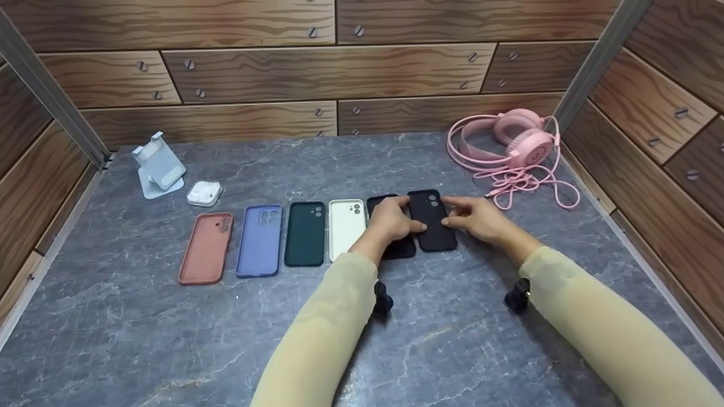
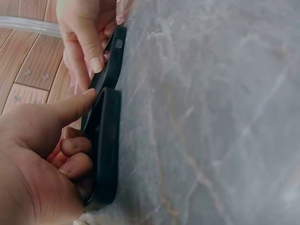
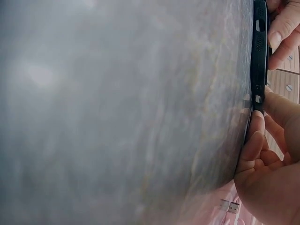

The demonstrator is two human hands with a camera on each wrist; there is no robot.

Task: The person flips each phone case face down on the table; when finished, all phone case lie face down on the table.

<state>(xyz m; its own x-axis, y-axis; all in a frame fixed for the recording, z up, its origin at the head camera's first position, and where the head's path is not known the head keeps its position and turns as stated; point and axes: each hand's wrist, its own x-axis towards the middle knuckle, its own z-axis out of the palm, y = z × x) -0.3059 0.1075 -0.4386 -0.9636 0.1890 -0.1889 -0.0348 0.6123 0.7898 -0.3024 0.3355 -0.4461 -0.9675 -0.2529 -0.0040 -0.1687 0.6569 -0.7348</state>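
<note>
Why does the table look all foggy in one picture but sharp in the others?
In the right wrist view the table sits too close to the lens, so its marbling smears into grey blur; only the black phone case edge stays fairly crisp. In the left wrist view the marble veins are a little soft, the left hand large and close. The head view is sharp, with soft shadows under the arms.

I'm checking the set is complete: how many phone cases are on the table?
6, in one row: pink case, purple case, dark green case, white case, then two black cases, one under the left hand, one between both hands.
</note>
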